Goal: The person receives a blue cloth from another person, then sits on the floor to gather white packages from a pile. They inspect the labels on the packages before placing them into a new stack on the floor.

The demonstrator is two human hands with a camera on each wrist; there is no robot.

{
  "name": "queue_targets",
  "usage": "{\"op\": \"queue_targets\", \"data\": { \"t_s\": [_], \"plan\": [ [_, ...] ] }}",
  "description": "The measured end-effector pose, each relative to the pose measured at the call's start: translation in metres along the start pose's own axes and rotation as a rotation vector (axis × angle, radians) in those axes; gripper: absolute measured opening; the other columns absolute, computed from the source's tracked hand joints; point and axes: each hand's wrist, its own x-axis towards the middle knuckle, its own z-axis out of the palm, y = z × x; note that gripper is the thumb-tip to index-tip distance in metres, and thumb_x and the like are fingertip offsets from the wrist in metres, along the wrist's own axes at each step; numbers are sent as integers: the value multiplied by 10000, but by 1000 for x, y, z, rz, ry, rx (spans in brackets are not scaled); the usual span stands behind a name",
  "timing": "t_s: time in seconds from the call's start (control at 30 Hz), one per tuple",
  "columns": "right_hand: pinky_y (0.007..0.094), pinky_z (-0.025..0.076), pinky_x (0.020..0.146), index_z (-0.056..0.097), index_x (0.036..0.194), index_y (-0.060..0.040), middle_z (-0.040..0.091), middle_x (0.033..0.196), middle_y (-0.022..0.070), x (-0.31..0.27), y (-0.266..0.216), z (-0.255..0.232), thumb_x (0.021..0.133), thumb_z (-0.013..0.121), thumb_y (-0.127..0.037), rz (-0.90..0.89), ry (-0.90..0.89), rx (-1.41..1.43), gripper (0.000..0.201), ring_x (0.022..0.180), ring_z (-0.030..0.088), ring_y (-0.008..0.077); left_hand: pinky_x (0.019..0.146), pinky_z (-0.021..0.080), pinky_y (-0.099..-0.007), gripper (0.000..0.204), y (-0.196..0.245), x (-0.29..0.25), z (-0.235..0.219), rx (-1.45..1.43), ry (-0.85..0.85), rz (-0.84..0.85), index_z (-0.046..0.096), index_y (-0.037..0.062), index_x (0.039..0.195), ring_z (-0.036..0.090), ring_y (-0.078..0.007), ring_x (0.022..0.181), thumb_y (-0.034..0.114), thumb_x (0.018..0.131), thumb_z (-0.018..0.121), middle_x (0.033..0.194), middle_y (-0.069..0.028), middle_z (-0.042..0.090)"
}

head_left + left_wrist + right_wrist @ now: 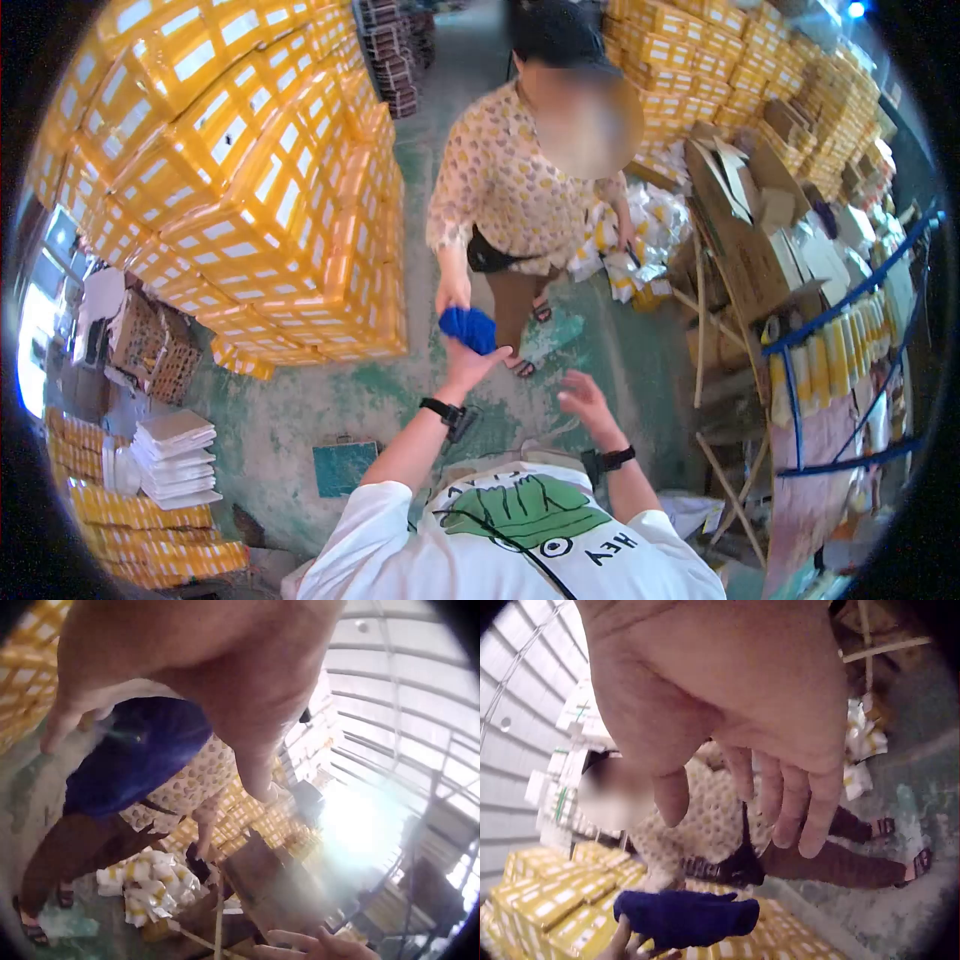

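A dark blue cloth bundle, with a soft, glove-like outline in the right wrist view, is between my left hand and another person's hand. That person grips its far end from above. My left hand reaches up to its near end, thumb stretched out to the side and fingers partly hidden behind the cloth. In the left wrist view the bundle lies just past my palm. My right hand hangs in the air to the right, fingers loosely bent, holding nothing.
Facing me stands a person in a patterned blouse. Tall stacks of yellow-taped boxes rise on the left. To the right are cardboard, a blue metal frame and wrapped packages. A green board lies on the floor.
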Motion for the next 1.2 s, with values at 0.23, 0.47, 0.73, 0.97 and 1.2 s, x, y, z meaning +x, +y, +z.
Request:
{"op": "queue_targets", "data": {
  "t_s": [0.23, 0.47, 0.73, 0.97, 1.2],
  "plan": [
    [435, 438, 1006, 138, 1514, -96, 250, 1521, 158, 29, -5, 49, 749, 831, -205, 64, -396, -250, 1038, 1341, 381, 284, 1021, 436, -391, 593, -72, -102, 36, -272, -14, -161, 486, 50, 1313, 561, -228, 1184, 225, 820, 764, 1242, -104, 605],
    [345, 364, 1065, 336, 1438, -24, 470, 1383, 120, 15, 17, 107, 746, 837, -318, 291, -978, -258, 903, 1259, 448, 207, 925, 480, -348, 454, -96, -184, -19, -122, 135, -333, 580, 2, 1188, 632, -227, 1016, -6, 741, 661, 1097, -134, 658],
    [325, 409, 1016, 505, 1343, -64, 569, 1285, 21, -14, 52, 137, 848, 741, -216, 344, -925, 69, 569, 1155, 517, 120, 952, 458, -353, 526, 9, -205, -61, 115, 160, -198, 537, 2, 1250, 600, -262, 1089, 105, 768, 718, 1168, -169, 619],
    [336, 435, 985, 527, 1281, -44, 600, 1213, 52, -75, 54, 143, 853, 736, -258, 431, -438, 465, 522, 1103, 562, 162, 1000, 424, -352, 624, 18, -228, -69, 21, -288, -181, 459, -23, 1341, 561, -274, 1160, 217, 823, 713, 1235, -198, 582],
    [310, 461, 924, 589, 1175, -44, 641, 1103, 26, -138, 71, 138, 815, 764, -144, 151, -227, 217, 413, 1008, 575, 116, 872, 469, -381, 506, 6, -263, -69, 210, -380, 53, 589, -17, 1164, 600, -324, 993, 279, 789, 759, 1046, -178, 613]
  ]
}}
